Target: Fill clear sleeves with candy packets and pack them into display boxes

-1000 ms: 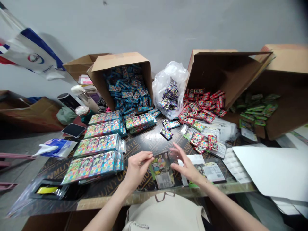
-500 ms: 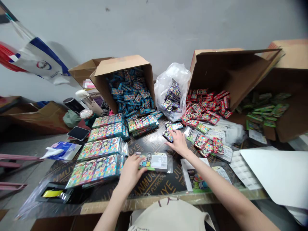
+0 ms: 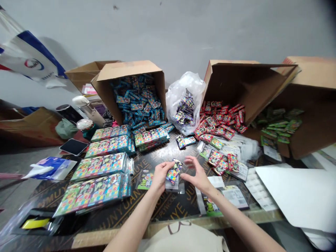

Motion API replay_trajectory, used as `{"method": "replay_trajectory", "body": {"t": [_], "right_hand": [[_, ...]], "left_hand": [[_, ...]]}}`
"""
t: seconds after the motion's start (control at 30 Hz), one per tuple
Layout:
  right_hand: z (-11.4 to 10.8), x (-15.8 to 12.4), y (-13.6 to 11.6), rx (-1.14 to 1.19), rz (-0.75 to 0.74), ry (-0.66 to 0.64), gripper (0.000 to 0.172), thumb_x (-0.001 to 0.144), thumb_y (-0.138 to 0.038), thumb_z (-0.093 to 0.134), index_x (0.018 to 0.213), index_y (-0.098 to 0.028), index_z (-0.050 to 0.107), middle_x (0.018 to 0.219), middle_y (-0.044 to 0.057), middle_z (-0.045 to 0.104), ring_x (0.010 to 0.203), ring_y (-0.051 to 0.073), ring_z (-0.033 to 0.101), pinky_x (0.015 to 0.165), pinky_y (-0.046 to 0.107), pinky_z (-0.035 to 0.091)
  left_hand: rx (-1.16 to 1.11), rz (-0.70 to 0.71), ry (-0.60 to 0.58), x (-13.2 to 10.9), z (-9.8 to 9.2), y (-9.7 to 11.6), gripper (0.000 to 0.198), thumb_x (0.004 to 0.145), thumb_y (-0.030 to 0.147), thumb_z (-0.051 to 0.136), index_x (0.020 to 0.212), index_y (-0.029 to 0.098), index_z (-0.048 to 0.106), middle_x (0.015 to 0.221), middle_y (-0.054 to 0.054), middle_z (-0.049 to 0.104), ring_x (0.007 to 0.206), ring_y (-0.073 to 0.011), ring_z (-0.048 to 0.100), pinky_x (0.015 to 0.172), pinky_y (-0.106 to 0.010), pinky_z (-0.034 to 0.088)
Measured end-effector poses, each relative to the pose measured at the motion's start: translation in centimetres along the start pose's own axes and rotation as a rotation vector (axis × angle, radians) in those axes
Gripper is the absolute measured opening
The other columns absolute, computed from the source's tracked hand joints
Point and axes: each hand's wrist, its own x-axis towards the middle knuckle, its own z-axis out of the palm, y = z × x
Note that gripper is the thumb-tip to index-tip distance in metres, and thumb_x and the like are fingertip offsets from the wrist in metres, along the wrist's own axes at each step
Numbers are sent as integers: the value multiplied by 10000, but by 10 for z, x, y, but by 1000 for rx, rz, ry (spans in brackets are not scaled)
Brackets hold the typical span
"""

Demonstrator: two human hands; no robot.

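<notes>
The left hand point(image 3: 160, 176) is holding a purple packet point(image 3: 173, 173) in its grip above a printed pouch point(image 3: 145, 180) lying toward the front edge of the tabletop point(image 3: 173, 210); the right hand point(image 3: 198, 177) is hovering just beside the packet, grip spread wide.

Across your black table board point(image 3: 168, 215) you can read "JUNYUAN" and "MUYE" in tan letters, repeated, with "PLYWOOD" in smaller print near the middle. On the white-and-blue bag point(image 3: 39, 64) at far left, the logo looks like "Walch", though blur leaves you some doubt. The lettering on the packet point(image 3: 174, 171) in your left hand point(image 3: 160, 175) and the flat pouch point(image 3: 145, 180) beneath is too small to read.
</notes>
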Motion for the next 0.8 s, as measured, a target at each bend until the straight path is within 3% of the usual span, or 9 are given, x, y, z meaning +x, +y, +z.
{"method": "replay_trajectory", "body": {"t": [0.07,0.13,0.27,0.37,0.43,0.5,0.6,0.67,0.8], "right_hand": [[-3,-5,-3,-284,-197,39,885,564,-475,720,1299,-229,290,1325,135,358,1224,304,331,1002,495,247],[-1,-6,-5,-471,-321,-17,983,528,-506,723,1341,-232,244,1386,133,268,1270,335,237,1023,526,157],[14,-6,-8,-601,-368,37,848,586,-416,667,1319,-227,283,1247,107,439,1184,302,371,1008,502,168],[14,-5,-5,-587,-394,117,753,591,-338,621,1272,-219,321,1161,81,504,1096,265,456,1007,463,190],[4,-5,2,-587,-386,175,720,588,-331,615,1241,-210,339,1151,79,516,1062,259,480,1006,451,196],[-10,-5,11,-610,-356,191,722,593,-348,628,1237,-202,336,1156,84,522,1044,259,493,1000,448,198],[-26,-7,25,-667,-337,129,747,613,-389,647,1257,-205,318,1166,86,533,1033,263,503,991,460,178],[-30,-11,29,-709,-332,104,732,635,-387,647,1268,-220,319,1179,81,529,1055,267,484,977,463,174],[-30,-18,21,-738,-307,53,739,638,-350,657,1286,-240,320,1196,75,508,1085,274,428,918,431,220]], "left_hand": [[10,0,19,0,0,-4,268,565,348,739,611,110,626,547,-3,619,475,-83,531,513,-196,417],[21,12,40,-1,1,-10,282,547,357,747,627,110,636,568,-9,631,496,-92,543,529,-203,422],[78,71,74,-5,4,-19,306,600,409,700,704,125,652,641,-14,652,564,-109,572,587,-222,439],[160,100,43,-10,-6,-15,350,640,437,662,799,125,668,742,-53,672,670,-159,602,678,-280,457],[391,200,-49,-13,-22,-8,409,639,435,662,935,154,660,941,-88,663,882,-215,592,844,-350,418],[824,366,-198,-14,-42,-4,622,558,450,713,1116,210,579,1197,-104,550,1133,-278,456,1003,-449,263],[1420,531,-365,-10,-64,-8,976,419,434,774,1293,237,386,1325,-132,408,1242,-328,310,1037,-555,72],[1576,577,-365,-6,-69,-13,990,470,387,750,1336,226,298,1265,-133,447,1195,-300,374,1037,-554,72],[1577,677,-280,-3,-64,-15,992,546,358,696,1375,228,166,1194,-92,478,1121,-254,436,1051,-505,121]]}}
